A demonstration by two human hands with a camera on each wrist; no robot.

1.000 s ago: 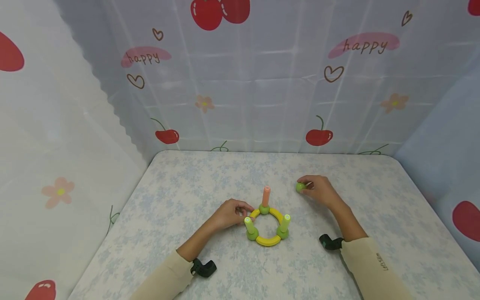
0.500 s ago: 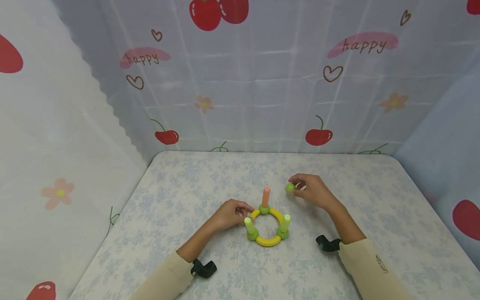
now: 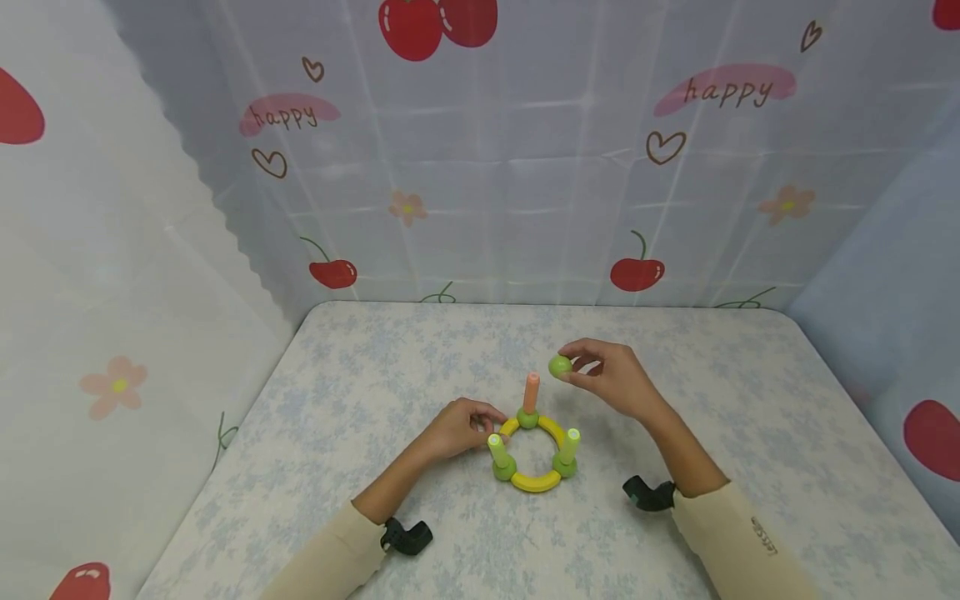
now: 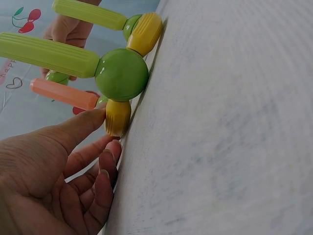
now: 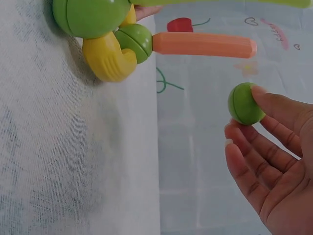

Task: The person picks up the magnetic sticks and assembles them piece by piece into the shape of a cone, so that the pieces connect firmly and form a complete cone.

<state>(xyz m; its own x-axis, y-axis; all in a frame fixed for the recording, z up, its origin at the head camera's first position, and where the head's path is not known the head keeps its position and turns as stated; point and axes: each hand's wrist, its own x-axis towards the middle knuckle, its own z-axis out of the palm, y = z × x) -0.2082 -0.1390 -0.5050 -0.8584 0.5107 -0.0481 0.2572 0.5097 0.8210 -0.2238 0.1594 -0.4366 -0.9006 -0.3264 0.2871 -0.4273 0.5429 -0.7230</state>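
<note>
A ring of curved yellow pieces (image 3: 536,482) joined by green balls (image 3: 503,468) lies on the table. Out of it rise two light green rods (image 3: 572,445) and, at the far side, one orange rod (image 3: 532,392). My left hand (image 3: 459,429) pinches the ring's left yellow piece (image 4: 118,118) between thumb and fingers. Just right of the orange rod's top, my right hand (image 3: 615,377) holds a loose green ball (image 3: 559,366) in the air. Thumb and fingertips pinch that ball (image 5: 244,104) in the right wrist view, apart from the orange rod.
The table (image 3: 405,350) has a pale blue floral cover. A patterned curtain (image 3: 480,183) stands behind its far edge and along the sides. Each wrist wears a black camera mount (image 3: 407,537).
My right hand has carried the green ball leftward and lately a little higher, close to the orange rod. The left hand and the ring have stayed put.
</note>
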